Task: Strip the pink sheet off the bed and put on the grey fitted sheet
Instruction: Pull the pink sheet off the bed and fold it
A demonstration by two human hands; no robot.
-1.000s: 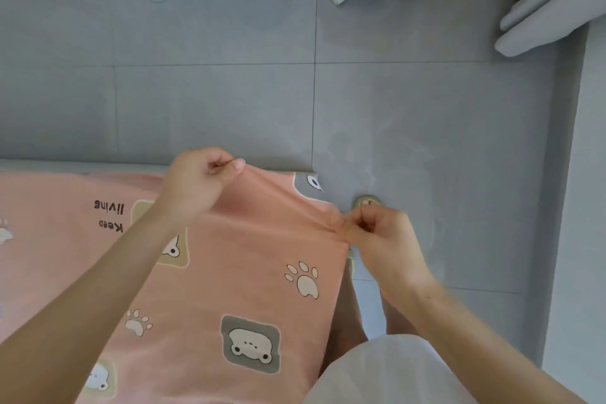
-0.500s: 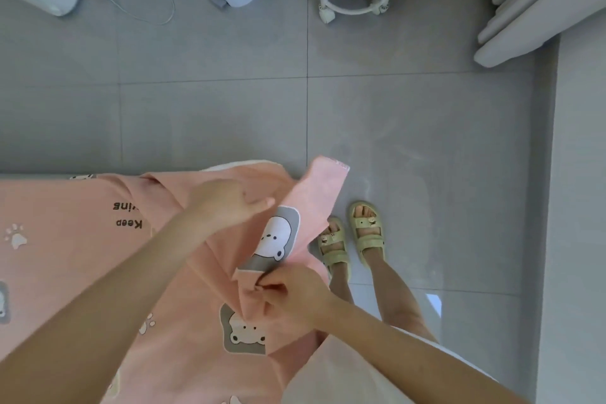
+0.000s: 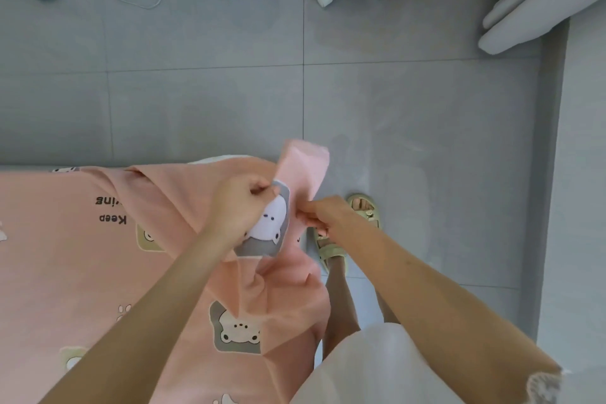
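Head view. Pink bear-printed cotton sheet (image 3: 82, 272) spread across the bed, far right corner peeled up and folded back, baring a sliver of white mattress (image 3: 216, 158). Left hand (image 3: 241, 207) curled on a bunch of the lifted cloth; right hand (image 3: 323, 215) pinching the flap's edge just beside it. Probably light, soft and limp, not slippery: best gripped at hem or corner, gathered while pulling. No grey fitted sheet in sight. Pale green sandals (image 3: 365, 208) on grey floor tiles (image 3: 196, 102) at right.
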